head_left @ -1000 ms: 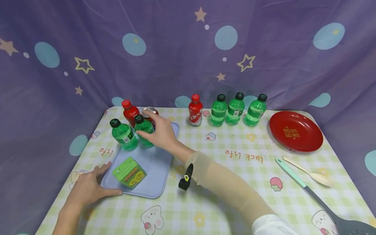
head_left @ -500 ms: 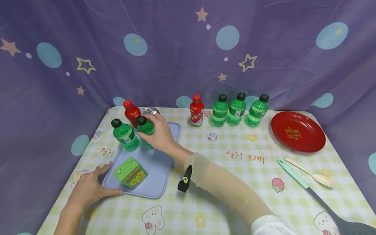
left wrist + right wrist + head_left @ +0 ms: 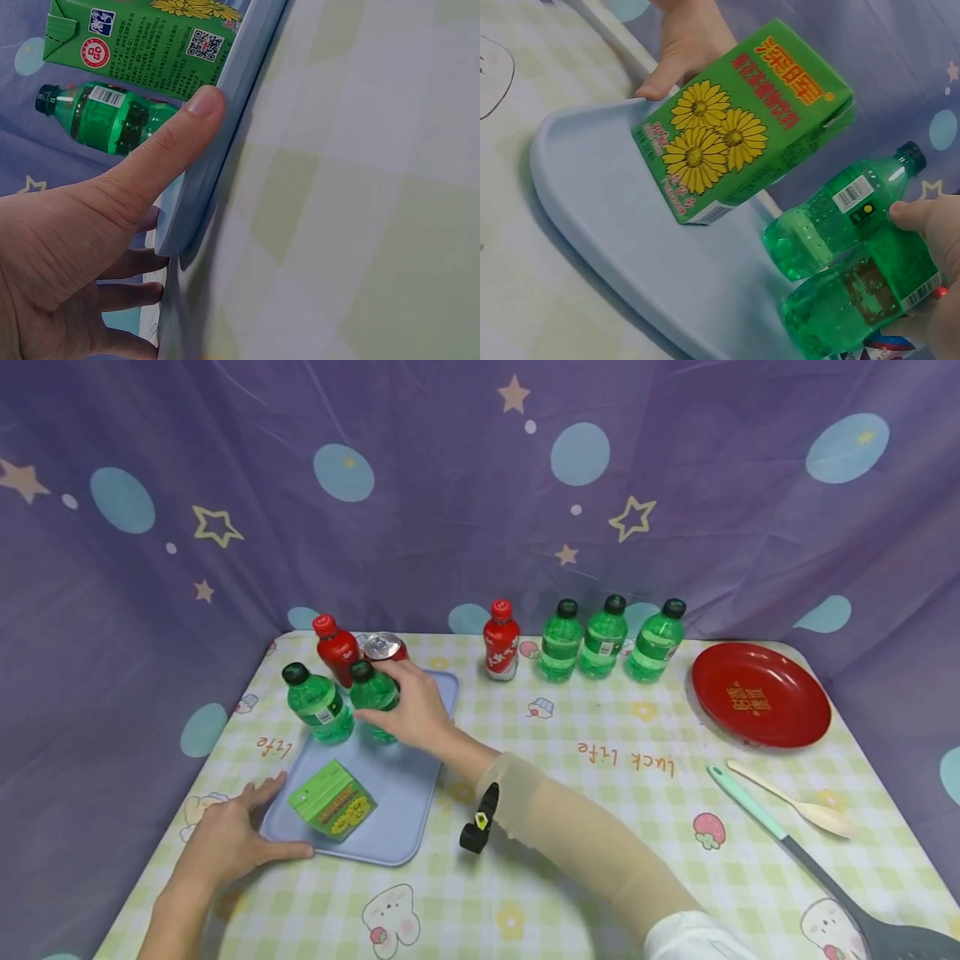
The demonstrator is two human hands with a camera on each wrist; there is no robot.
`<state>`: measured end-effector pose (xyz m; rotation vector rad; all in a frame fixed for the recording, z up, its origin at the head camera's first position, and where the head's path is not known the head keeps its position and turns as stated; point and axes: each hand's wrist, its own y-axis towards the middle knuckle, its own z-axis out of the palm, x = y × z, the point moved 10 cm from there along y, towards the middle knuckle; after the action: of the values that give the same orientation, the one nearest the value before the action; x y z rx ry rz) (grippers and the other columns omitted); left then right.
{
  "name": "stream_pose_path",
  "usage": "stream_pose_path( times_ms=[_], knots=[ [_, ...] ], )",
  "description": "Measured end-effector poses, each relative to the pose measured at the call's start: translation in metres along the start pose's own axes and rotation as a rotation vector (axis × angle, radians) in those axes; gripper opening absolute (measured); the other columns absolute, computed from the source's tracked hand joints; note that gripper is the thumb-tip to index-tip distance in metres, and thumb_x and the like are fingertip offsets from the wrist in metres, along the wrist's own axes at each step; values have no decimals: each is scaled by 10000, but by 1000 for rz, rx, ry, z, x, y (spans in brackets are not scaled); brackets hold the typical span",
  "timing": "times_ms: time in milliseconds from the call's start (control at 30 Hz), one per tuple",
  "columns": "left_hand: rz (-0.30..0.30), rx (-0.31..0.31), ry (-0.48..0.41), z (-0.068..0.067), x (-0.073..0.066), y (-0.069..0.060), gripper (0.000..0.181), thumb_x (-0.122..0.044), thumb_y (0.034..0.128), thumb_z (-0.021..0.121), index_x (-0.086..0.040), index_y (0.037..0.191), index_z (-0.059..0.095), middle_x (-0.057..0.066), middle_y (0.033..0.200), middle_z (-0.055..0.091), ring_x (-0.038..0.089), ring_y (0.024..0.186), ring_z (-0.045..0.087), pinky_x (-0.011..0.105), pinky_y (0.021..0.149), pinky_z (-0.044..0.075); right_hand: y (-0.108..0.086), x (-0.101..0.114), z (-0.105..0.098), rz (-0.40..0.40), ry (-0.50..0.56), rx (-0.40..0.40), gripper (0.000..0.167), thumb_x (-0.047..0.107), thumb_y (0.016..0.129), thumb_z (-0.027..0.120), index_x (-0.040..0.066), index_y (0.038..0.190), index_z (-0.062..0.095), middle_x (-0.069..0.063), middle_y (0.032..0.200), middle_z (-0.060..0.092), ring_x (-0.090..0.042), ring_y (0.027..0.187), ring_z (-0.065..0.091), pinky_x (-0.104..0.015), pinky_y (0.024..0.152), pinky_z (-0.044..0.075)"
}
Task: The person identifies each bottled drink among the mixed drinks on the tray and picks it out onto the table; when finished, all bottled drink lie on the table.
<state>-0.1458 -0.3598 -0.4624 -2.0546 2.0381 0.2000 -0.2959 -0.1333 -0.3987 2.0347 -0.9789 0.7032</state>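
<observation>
My right hand [image 3: 412, 706] holds a green soda bottle [image 3: 372, 689] with a black cap, its thumb in front and its fingers round the far side. That bottle stands upright at the far end of a light-blue tray [image 3: 393, 843]. Beside it is a second green bottle [image 3: 321, 706]; behind them are a red bottle [image 3: 337, 652] and a red can [image 3: 386, 647] with a silver top. A green drink carton [image 3: 742, 127] with yellow flowers stands on the near part of the tray. My left hand [image 3: 228, 839] spans the tray's near-left corner, thumb touching the rim, fingers extended along the side.
Along the back of the checked tablecloth stand a red-and-white bottle [image 3: 501, 641] and three green bottles [image 3: 602, 639]. To the right lie a red plate [image 3: 761, 697], a wooden spoon [image 3: 798, 802] and a mint-handled spatula [image 3: 795, 852]. A purple curtain [image 3: 450, 527] hangs behind.
My right hand has closed round the green bottle and drawn slightly back towards me, showing more of the can's top. The left hand and carton have stayed in place.
</observation>
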Motion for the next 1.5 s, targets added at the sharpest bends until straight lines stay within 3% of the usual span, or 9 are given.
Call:
stream_pose_path(
  times_ms=[233,367,467,767,967,1067,1200,1367,1500],
  knots=[
    [-30,32,0,2,5,0,1309,-745,553,940,-3,1546,519,529,1427,462,743,1223,520,772,948,492,1,5,-15,0,-17,1,717,328,858,915,91,1474,634,-81,1405,697,-212,1265,685,-293,1033,582],
    [-19,24,-4,2,5,0,1309,-741,547,944,4,1539,525,543,1412,457,747,1222,516,780,953,482,1,8,-33,0,-3,-13,711,322,849,922,75,1457,647,-90,1380,712,-212,1203,703,-291,961,607],
    [-9,9,-12,2,5,0,1308,-732,534,955,10,1527,539,549,1396,464,744,1224,520,781,963,478,1,8,-48,0,16,-24,708,306,843,929,73,1453,653,-99,1402,709,-224,1232,698,-319,978,617],
    [-26,30,-6,7,9,-2,1315,-724,541,956,8,1542,518,559,1410,430,758,1228,500,792,961,469,-4,-11,-85,62,56,-39,721,279,822,945,68,1449,658,-121,1421,700,-276,1225,720,-361,996,626],
    [-18,22,-3,6,9,-2,1320,-732,535,953,11,1537,523,564,1399,433,760,1216,506,793,958,469,-14,-24,-108,62,41,-57,687,259,817,949,74,1422,681,-112,1402,714,-261,1260,700,-385,1025,616],
    [-22,21,-3,6,9,-1,1322,-739,532,950,8,1537,523,563,1406,425,768,1215,498,801,956,461,-18,-30,-117,67,15,-58,700,271,823,944,68,1434,669,-113,1335,727,-266,1026,716,-360,867,626],
    [-19,19,-3,6,8,1,1318,-735,529,953,10,1530,530,561,1404,428,771,1205,502,802,949,462,-22,-38,-129,82,-33,-69,710,296,830,938,63,1440,660,-112,1239,716,-237,778,571,-317,677,478],
    [-2,1,-4,4,6,3,1320,-737,510,958,19,1513,549,562,1387,445,763,1189,519,794,941,470,-30,-46,-144,90,-67,-89,669,303,828,938,74,1402,682,-102,1176,720,-200,760,550,-298,668,454],
    [14,-2,-4,2,1,5,1304,-718,514,966,23,1506,557,565,1375,454,765,1169,529,789,935,476,-36,-59,-151,117,-36,-89,653,277,829,935,88,1400,680,-102,1231,717,-265,905,657,-314,705,566]
  ],
)
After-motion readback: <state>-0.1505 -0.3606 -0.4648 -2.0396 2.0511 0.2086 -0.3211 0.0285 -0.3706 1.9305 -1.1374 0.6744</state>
